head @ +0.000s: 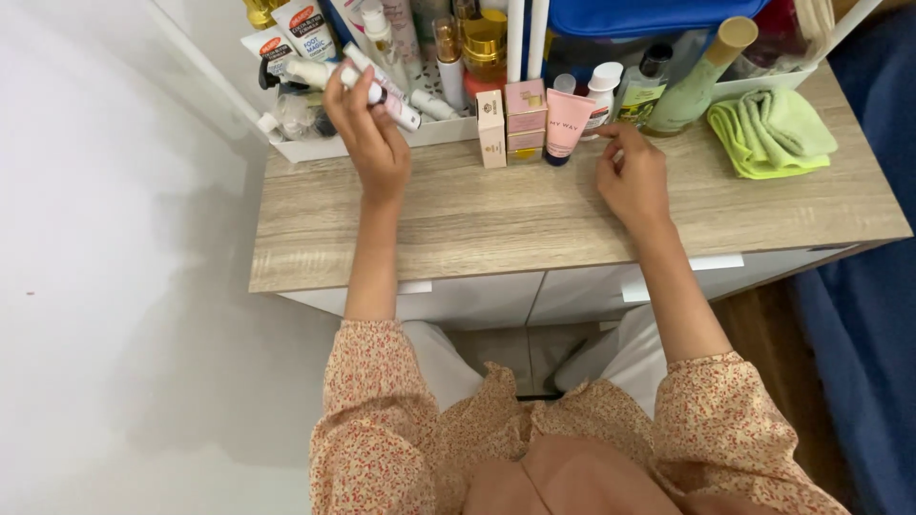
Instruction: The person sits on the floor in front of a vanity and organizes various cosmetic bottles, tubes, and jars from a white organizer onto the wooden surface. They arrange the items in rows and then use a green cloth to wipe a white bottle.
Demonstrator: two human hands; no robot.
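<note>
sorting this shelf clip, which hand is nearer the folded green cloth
Right. The right hand rests on the wooden top just left of the folded green cloth, with bottles behind it. The left hand is far across, holding a white tube over the tray.

The counter shows pale wood grain in beige-grey over white drawer fronts. A folded cloth is lime green. One squat tube is pink with a dark cap, beside stacked pink and gold boxes and a cream box. A tall bottle is pale green with a tan cap. The sleeves carry a small red-orange floral print on cream. The bag above is bright blue.
</note>
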